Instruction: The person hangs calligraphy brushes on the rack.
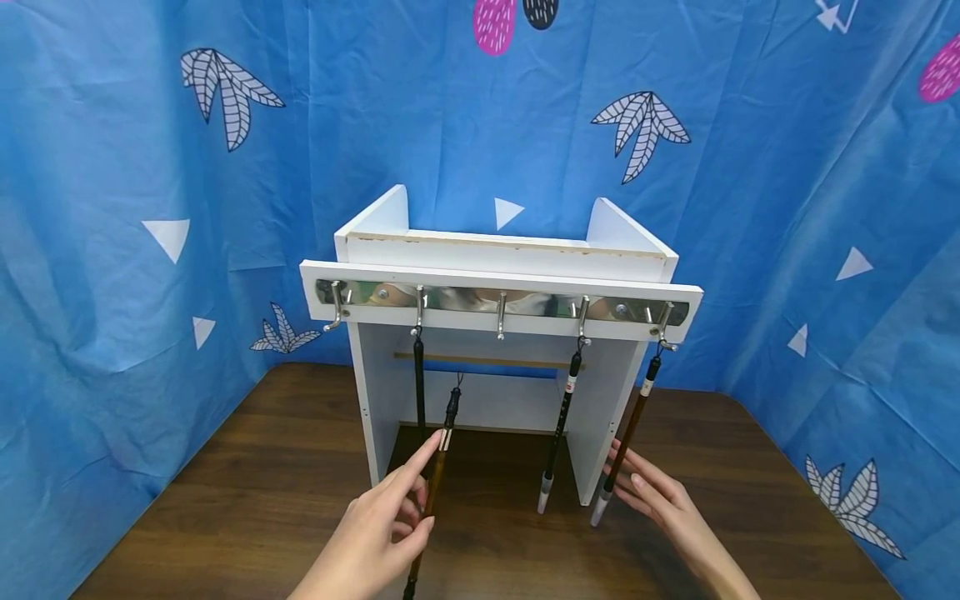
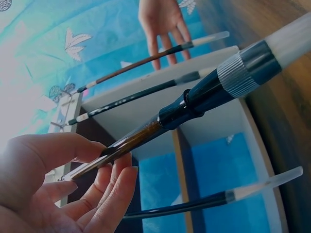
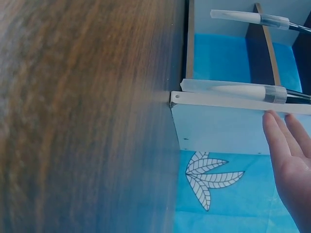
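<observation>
My left hand (image 1: 378,521) pinches a brown-handled calligraphy brush (image 2: 138,137) between thumb and fingers. Its hanging loop points up, below the hook rail (image 1: 465,322), and in the left wrist view its ferrule and pale tip extend to the upper right. Beside the rightmost hanging brush (image 1: 628,433), which has a brown handle and a clear cap, is my right hand (image 1: 660,500), fingers extended and relaxed. A black brush (image 1: 564,408) hangs from the neighbouring hook. Another black brush (image 1: 419,383) hangs from the second hook from the left, partly hidden by my left hand.
Behind the brushes stands a white shelf unit (image 1: 377,392) on a dark wooden table (image 1: 225,483). The far-left hook (image 1: 336,304) and the middle hook (image 1: 501,317) hold no brush. A blue patterned cloth (image 1: 487,125) surrounds the table at the back and sides.
</observation>
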Motion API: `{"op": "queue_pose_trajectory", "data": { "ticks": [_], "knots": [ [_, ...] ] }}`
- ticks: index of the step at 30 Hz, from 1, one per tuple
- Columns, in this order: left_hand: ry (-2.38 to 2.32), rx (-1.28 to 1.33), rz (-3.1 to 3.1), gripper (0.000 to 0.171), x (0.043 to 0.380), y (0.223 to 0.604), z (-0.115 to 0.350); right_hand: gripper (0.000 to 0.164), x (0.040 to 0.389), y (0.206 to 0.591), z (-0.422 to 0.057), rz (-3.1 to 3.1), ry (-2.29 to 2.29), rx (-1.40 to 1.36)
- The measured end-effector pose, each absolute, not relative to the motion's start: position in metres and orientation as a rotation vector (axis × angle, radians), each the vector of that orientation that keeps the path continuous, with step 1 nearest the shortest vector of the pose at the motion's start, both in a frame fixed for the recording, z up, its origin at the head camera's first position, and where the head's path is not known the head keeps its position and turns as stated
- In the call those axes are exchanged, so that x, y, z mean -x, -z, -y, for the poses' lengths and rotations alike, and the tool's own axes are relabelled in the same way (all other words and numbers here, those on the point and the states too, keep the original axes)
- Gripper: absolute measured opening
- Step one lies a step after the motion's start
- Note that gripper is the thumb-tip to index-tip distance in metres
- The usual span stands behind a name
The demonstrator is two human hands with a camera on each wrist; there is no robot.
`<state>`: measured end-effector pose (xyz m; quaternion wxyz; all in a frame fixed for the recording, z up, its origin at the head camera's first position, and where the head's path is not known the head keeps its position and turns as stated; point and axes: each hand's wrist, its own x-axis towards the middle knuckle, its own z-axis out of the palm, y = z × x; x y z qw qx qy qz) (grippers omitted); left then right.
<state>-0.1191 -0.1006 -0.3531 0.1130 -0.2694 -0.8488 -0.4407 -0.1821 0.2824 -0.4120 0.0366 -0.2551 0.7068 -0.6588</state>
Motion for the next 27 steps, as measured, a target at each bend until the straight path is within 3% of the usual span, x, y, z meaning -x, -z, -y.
{"op": "queue_pose_trajectory", "data": {
  "ticks": [12, 19, 27],
  "knots": [
    [1.291, 0.729, 2.462, 0.090, 0.113, 0.341, 0.107, 0.050, 0.183, 0.415, -0.284, -2.200, 2.009, 0.761],
    [1.275, 0.729, 2.455, 0.090, 0.110, 0.338, 0.109, 0.048, 0.199, 0.441, -0.301, -2.103, 2.006, 0.932],
    [1.242, 0.652, 2.436, 0.095, 0.108, 0.333, 0.112, 0.051, 0.190, 0.427, -0.291, -2.215, 1.978, 0.763]
  ]
}}
